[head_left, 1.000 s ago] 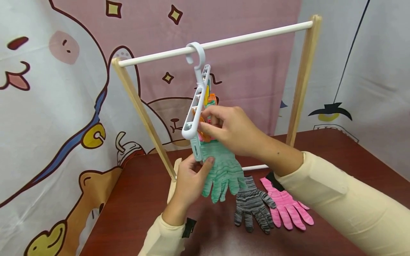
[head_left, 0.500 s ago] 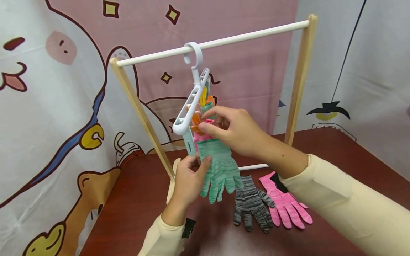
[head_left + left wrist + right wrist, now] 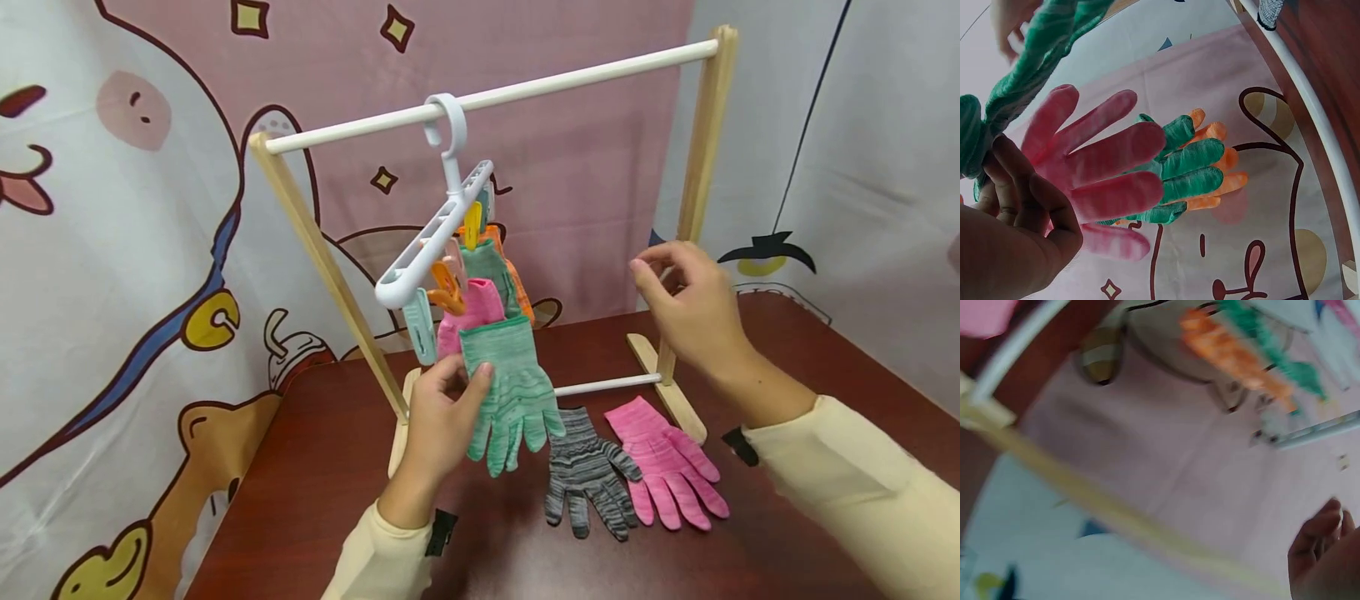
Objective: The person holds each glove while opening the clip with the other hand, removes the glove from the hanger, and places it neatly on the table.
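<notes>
My left hand pinches a light green knit glove at its side, thumb in front; its fingers point down. Beside it, a white hanger hangs by its hook from the rack's bar. A pale green clip hangs at the hanger's near end, with nothing in it. Behind that, an orange clip is at the cuff of a pink glove. Farther back hang another green glove and an orange glove. My right hand is in the air to the right, fingers loosely curled, holding nothing visible.
The wooden rack's right post stands near my right hand. On the dark red table lie a grey striped glove and a pink glove, partly overlapping. A cartoon-print cloth hangs behind.
My right hand has left the orange clip and moved right. The hanger's near end has swung left and the hung gloves show more. My left hand keeps its hold on the green glove.
</notes>
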Demonstrator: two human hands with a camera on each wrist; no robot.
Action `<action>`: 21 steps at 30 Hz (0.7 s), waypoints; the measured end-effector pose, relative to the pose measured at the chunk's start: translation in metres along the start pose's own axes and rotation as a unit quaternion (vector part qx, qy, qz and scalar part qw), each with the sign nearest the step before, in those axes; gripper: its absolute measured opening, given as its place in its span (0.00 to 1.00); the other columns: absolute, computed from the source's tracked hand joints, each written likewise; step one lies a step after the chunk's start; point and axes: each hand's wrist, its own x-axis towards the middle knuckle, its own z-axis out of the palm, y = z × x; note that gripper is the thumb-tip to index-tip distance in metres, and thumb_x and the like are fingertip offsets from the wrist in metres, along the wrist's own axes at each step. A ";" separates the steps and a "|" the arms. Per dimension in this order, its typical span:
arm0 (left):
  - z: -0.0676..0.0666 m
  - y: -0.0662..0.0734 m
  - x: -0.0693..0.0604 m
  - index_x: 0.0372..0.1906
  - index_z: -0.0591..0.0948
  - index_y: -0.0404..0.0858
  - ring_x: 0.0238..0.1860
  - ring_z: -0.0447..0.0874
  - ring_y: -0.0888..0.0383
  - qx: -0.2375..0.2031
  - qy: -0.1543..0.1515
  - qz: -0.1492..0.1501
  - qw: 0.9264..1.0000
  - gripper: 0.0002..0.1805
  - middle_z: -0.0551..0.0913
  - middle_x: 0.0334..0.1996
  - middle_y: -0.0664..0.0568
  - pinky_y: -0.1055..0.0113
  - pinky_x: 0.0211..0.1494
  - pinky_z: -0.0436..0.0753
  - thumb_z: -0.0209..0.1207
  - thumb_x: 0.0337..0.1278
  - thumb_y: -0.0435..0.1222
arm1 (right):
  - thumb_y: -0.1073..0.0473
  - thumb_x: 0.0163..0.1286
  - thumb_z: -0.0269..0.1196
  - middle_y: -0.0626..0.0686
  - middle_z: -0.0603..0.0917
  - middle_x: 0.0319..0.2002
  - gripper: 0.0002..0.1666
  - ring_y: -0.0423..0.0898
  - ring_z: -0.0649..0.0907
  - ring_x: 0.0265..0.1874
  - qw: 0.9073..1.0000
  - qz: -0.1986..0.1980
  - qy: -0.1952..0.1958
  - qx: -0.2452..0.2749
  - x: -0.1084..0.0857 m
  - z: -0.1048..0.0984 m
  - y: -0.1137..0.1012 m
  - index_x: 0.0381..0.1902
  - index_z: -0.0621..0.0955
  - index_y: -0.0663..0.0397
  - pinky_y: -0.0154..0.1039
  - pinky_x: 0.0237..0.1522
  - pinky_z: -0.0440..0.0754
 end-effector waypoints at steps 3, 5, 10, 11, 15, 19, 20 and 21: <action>-0.001 -0.001 0.000 0.31 0.82 0.36 0.21 0.67 0.63 0.002 -0.002 0.003 1.000 0.09 0.70 0.18 0.54 0.72 0.25 0.67 0.62 0.66 0.36 | 0.58 0.72 0.59 0.45 0.75 0.40 0.15 0.26 0.73 0.26 0.998 0.051 0.045 -0.013 -0.009 -0.008 0.028 0.50 0.79 0.63 0.20 0.32 0.68; -0.002 -0.002 0.000 0.30 0.81 0.36 0.20 0.66 0.63 0.004 -0.005 0.005 1.000 0.10 0.69 0.17 0.53 0.72 0.25 0.67 0.62 0.66 0.37 | 0.57 0.75 0.54 0.47 0.75 0.46 0.18 0.25 0.72 0.23 0.995 0.091 0.047 -0.022 -0.018 -0.011 0.045 0.56 0.76 0.61 0.20 0.30 0.68; -0.005 -0.005 -0.001 0.29 0.81 0.37 0.21 0.67 0.63 0.004 -0.005 0.005 1.000 0.10 0.70 0.18 0.53 0.72 0.25 0.68 0.63 0.66 0.37 | 0.58 0.80 0.41 0.63 0.71 0.64 0.27 0.31 0.77 0.16 0.986 0.163 -0.041 0.024 -0.037 -0.010 0.081 0.73 0.64 0.58 0.27 0.21 0.76; -0.006 -0.006 -0.001 0.29 0.81 0.37 0.21 0.67 0.63 0.004 -0.003 0.007 1.000 0.10 0.70 0.18 0.53 0.72 0.25 0.68 0.63 0.66 0.36 | 0.58 0.81 0.40 0.65 0.69 0.67 0.28 0.33 0.79 0.17 0.982 0.172 -0.064 0.047 -0.040 -0.008 0.086 0.75 0.61 0.58 0.29 0.21 0.78; -0.006 -0.008 0.000 0.29 0.82 0.36 0.20 0.68 0.64 0.010 -0.001 0.023 1.000 0.09 0.72 0.17 0.53 0.72 0.24 0.69 0.63 0.65 0.36 | 0.57 0.83 0.37 0.70 0.62 0.71 0.31 0.38 0.82 0.19 0.963 0.196 -0.133 0.129 -0.050 -0.004 0.102 0.79 0.51 0.57 0.36 0.22 0.83; -0.005 -0.009 0.002 0.32 0.84 0.35 0.21 0.72 0.64 0.022 -0.005 0.040 0.999 0.08 0.77 0.17 0.51 0.71 0.25 0.72 0.63 0.65 0.35 | 0.58 0.83 0.39 0.71 0.66 0.65 0.31 0.39 0.82 0.18 0.956 0.195 -0.153 0.156 -0.057 -0.002 0.111 0.79 0.51 0.57 0.38 0.22 0.83; -0.005 -0.009 0.003 0.32 0.85 0.35 0.21 0.73 0.64 0.027 -0.004 0.041 0.999 0.07 0.77 0.17 0.50 0.71 0.25 0.73 0.63 0.65 0.35 | 0.58 0.83 0.40 0.72 0.67 0.63 0.31 0.39 0.82 0.18 0.956 0.193 -0.157 0.156 -0.058 -0.002 0.113 0.79 0.51 0.57 0.38 0.23 0.84; -0.005 -0.009 0.003 0.32 0.85 0.35 0.21 0.73 0.64 0.030 -0.003 0.040 0.999 0.07 0.77 0.17 0.50 0.71 0.25 0.73 0.63 0.64 0.34 | 0.58 0.83 0.41 0.72 0.69 0.60 0.31 0.39 0.83 0.19 0.955 0.191 -0.159 0.159 -0.058 -0.001 0.114 0.79 0.52 0.58 0.38 0.23 0.84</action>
